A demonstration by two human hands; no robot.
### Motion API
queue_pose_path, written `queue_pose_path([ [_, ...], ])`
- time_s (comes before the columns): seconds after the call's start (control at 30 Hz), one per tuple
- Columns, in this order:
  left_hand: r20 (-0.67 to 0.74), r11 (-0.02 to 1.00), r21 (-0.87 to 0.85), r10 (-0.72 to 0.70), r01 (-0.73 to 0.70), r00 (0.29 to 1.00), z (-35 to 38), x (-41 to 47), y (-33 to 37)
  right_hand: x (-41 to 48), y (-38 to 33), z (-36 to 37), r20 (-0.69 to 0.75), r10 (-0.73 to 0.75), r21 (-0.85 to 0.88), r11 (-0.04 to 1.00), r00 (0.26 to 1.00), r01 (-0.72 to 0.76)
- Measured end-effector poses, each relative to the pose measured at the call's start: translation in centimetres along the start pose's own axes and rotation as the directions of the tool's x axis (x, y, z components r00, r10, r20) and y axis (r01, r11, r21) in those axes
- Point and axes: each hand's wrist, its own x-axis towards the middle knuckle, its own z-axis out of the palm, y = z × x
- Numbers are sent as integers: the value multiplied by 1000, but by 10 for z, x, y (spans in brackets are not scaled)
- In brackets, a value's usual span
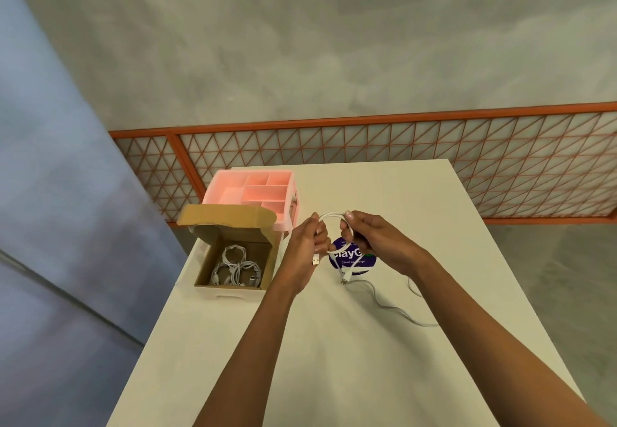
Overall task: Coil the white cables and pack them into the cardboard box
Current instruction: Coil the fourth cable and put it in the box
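While looped, white cable (334,216) thin.

Bare forearms, sleeveless, ringless hands (337,243)

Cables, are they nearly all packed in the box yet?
Partly. Several coiled cables already lie in the open cardboard box. In hand: the left hand and right hand are looping a white cable between them, its plugs still dangling. Left to do: finish that coil, box it, then coil the loose cable lying on the table.
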Motion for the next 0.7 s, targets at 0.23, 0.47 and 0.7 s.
queue_pose_path([
  [0.23,-12,992,114,61,-59,998,5,1,2,10,-3,6,-45,65,95,994,997,-61],
  [0.47,-37,997,11,73,-73,997,-10,3,8,10,3,-11,-23,-85,-57,995,996,84],
  [0.7,65,1000,-24,1,0,998,-8,-1,15,15,18,-17,-138,-65,-180,983,988,39],
])
